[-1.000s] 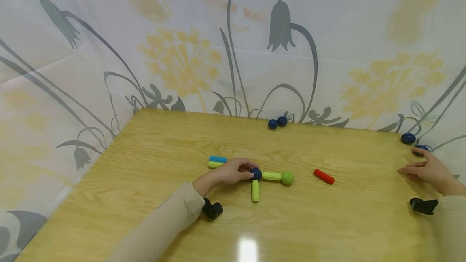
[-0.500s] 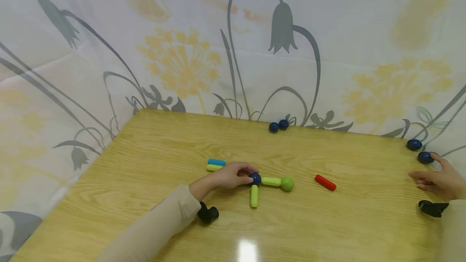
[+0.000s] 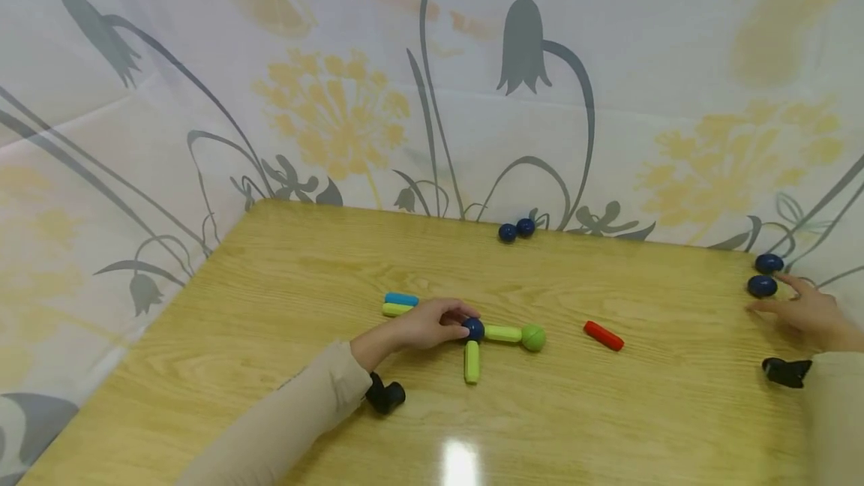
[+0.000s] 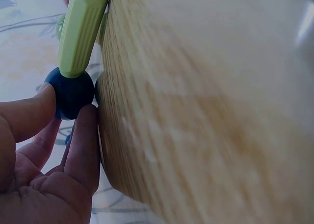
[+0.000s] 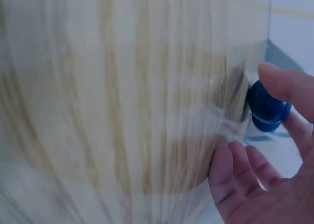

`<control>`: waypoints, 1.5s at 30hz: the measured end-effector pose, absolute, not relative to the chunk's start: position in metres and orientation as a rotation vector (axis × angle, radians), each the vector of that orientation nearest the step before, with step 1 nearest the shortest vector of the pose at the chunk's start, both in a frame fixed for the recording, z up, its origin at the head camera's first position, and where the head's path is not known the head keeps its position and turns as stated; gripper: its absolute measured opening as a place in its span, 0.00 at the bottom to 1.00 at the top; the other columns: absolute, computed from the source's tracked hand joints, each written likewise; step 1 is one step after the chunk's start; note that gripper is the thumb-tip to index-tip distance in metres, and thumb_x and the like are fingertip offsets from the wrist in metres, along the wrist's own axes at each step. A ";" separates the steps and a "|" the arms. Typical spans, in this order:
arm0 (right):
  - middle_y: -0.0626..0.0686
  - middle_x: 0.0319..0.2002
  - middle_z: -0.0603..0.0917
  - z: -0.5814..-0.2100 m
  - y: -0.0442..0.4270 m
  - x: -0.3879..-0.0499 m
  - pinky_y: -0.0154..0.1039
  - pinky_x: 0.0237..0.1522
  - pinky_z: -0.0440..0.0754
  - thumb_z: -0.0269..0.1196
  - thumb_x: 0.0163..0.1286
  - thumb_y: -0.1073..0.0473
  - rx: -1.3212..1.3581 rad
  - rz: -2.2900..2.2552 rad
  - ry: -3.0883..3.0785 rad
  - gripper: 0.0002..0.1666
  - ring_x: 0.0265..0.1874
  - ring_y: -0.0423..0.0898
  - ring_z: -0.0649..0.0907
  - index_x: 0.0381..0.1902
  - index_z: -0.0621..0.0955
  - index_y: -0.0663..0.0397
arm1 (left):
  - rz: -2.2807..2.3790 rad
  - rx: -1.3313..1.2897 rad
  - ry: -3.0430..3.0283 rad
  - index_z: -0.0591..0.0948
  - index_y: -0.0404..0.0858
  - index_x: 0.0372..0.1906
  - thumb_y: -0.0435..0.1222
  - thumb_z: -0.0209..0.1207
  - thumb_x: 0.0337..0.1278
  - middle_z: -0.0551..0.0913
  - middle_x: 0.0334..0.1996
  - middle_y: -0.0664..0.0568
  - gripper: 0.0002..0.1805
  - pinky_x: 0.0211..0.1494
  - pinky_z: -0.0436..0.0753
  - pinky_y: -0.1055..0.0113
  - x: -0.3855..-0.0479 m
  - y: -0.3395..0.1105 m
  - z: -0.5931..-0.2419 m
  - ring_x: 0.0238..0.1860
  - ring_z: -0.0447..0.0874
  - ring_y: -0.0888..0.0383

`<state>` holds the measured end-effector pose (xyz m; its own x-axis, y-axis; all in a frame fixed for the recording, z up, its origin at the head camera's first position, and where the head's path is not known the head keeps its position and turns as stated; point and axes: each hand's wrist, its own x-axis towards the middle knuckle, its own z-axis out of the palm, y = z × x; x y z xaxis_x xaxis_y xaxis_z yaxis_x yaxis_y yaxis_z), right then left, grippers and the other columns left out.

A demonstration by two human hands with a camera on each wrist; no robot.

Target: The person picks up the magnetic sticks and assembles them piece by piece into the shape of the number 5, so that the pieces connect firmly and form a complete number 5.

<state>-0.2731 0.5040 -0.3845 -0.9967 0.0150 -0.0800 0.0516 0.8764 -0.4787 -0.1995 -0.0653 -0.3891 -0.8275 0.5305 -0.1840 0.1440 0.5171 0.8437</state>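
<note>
My left hand (image 3: 432, 322) pinches a dark blue ball (image 3: 475, 329) between thumb and fingers. Two lime-green sticks join that ball: one stick (image 3: 502, 334) runs right to a green ball (image 3: 533, 337), the other stick (image 3: 472, 362) points toward me. In the left wrist view a green stick (image 4: 82, 33) meets the blue ball (image 4: 72, 94). At the table's right edge my right hand (image 3: 813, 317) has thumb and index finger extended around a dark blue ball (image 3: 763, 286), with a second blue ball (image 3: 769, 263) just behind. The right wrist view shows the thumb partly covering the nearer ball (image 5: 265, 104); firm contact is unclear.
A red stick (image 3: 604, 335) lies right of the joined pieces. Blue (image 3: 401, 298) and lime-green (image 3: 396, 310) sticks lie side by side behind the left wrist. Two dark blue balls (image 3: 516, 230) sit at the back edge, against a patterned curtain (image 3: 432, 96).
My right hand has moved slightly left, and the nearer blue ball has shifted left with it, now in front of the other. The left hand keeps its hold on its ball.
</note>
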 end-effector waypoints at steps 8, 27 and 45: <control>0.77 0.41 0.72 -0.376 0.474 -0.265 0.39 0.23 0.79 0.61 0.67 0.56 -0.076 -1.052 2.842 0.28 0.22 0.39 0.78 0.50 0.66 0.76 | 1.229 0.578 2.338 0.75 0.40 0.57 0.35 0.52 0.66 0.76 0.52 0.48 0.16 0.54 0.73 0.62 -0.199 -0.066 -0.387 0.54 0.74 0.53; 0.68 0.51 0.70 -0.356 0.365 -0.211 0.38 0.34 0.80 0.61 0.67 0.54 -0.308 -1.056 2.766 0.25 0.37 0.41 0.78 0.53 0.71 0.66 | 1.206 0.554 2.363 0.76 0.40 0.57 0.34 0.54 0.65 0.76 0.50 0.48 0.16 0.53 0.74 0.60 -0.199 -0.064 -0.383 0.52 0.74 0.51; 0.61 0.45 0.74 -0.358 0.296 -0.180 0.37 0.31 0.80 0.64 0.63 0.60 -0.483 -1.311 2.604 0.19 0.31 0.46 0.83 0.48 0.74 0.65 | 1.193 0.557 2.376 0.75 0.40 0.59 0.35 0.52 0.67 0.75 0.53 0.47 0.17 0.55 0.73 0.59 -0.199 -0.062 -0.382 0.54 0.74 0.51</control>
